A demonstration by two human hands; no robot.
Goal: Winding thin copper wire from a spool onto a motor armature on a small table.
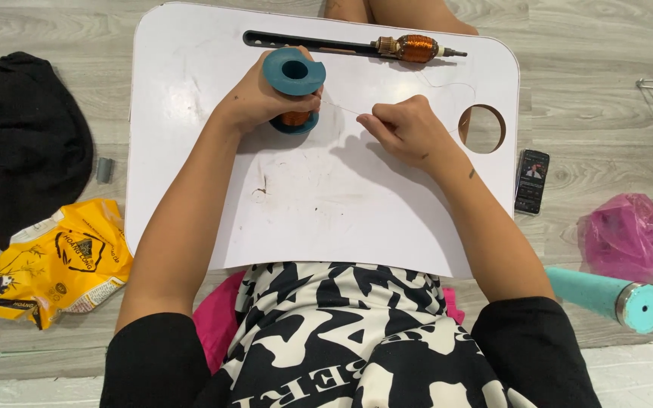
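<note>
My left hand (255,97) grips a teal spool (294,74) wound with copper wire, standing upright on the white lap table (319,189). My right hand (406,128) is closed, pinching a thin wire (341,108) that runs from the spool to its fingers. At the table's far edge lies a motor armature with copper windings (416,47), next to a long dark slot (304,43).
A round hole (482,128) opens in the table's right side. On the wooden floor: a phone (532,180), a pink bag (623,236), a teal bottle (606,295) at right; a yellow packet (51,263), black cloth (20,140), small grey cap (104,169) at left.
</note>
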